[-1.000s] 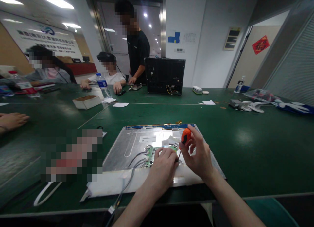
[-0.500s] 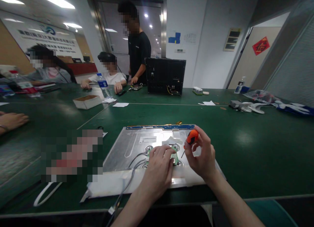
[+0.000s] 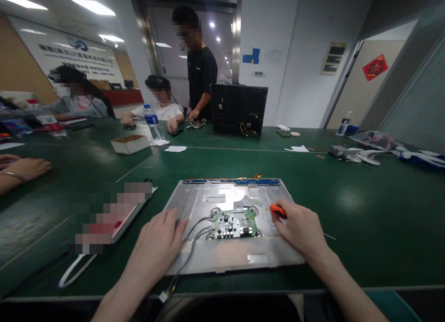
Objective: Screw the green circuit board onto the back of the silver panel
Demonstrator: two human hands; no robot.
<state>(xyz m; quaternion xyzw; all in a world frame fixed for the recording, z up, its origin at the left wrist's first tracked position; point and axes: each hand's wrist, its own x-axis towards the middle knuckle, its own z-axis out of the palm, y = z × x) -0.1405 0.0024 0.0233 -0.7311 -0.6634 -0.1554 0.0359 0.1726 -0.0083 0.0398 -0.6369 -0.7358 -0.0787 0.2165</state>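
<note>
A silver metal panel lies flat on the green table in front of me. A small green circuit board sits on its near middle, with grey cables running off to the lower left. My left hand rests on the panel's left edge beside the cables, fingers together, holding nothing. My right hand lies on the panel's right side, closed around an orange-handled screwdriver, whose tip is hidden.
A black monitor housing stands at the table's far side. A cardboard box, a water bottle, paper scraps and white parts lie about. Three people are at the far left; another person's hand rests left.
Both hands came off the circuit board: the left slid left onto the panel's edge, the right dropped to the panel's right side with the screwdriver. The board is now uncovered.
</note>
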